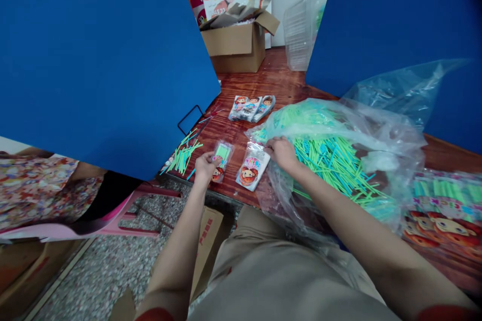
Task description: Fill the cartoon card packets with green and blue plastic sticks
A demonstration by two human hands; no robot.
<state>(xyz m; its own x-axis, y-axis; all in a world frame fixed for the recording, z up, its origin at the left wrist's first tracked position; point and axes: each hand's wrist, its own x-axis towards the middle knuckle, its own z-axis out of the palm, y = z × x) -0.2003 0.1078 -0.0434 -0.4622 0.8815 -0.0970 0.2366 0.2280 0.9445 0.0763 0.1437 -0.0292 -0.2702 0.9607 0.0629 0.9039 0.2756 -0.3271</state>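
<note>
A clear packet [222, 160] of green sticks, with a cartoon face printed at its lower end, is held tilted, its long axis running from about 7 o'clock to 1 o'clock and its top end toward 1 o'clock. The left hand [205, 168] is closed on its near edge, fingers curled, gripping it. Just beside it at 3 o'clock, a printed packet [253, 166] points the same way. The right hand [280, 154] is bent over that packet's top end, though whether it has hold cannot be told. Farther out at 3 o'clock sits a large plastic bag [335, 123] of green and blue sticks. Loose green sticks [183, 156] lie at 9 o'clock, three filled packets [250, 108] at 12 o'clock on the wooden table [263, 80], and a cardboard box [237, 47] beyond them.
</note>
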